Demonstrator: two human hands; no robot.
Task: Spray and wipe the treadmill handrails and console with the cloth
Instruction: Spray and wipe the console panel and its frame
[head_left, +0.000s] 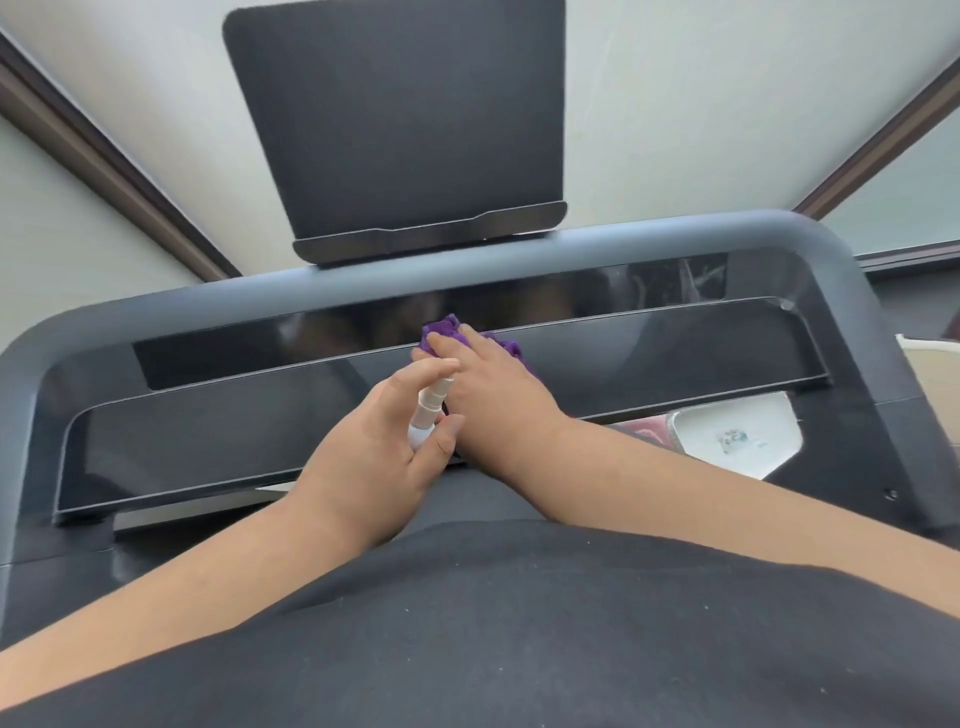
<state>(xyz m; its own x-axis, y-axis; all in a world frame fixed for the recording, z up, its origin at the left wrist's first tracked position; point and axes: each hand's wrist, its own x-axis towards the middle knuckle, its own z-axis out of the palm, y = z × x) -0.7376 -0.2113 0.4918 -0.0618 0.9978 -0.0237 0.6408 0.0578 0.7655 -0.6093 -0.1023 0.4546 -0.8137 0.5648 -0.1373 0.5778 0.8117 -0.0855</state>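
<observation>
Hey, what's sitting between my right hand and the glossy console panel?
In the head view, the purple cloth lies between the right hand and the console panel; the fingers press it flat against the glossy surface.

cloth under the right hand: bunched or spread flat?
Bunched. The purple cloth shows as crumpled folds past the right hand pressing it on the console.

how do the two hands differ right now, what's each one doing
The left hand grips a small white spray bottle, fingers curled round it; the right hand lies flatter, pressing a purple cloth on the glossy console panel. The left is nearer the body, the right reaches further forward. Both are bare, over the console's middle.
</observation>
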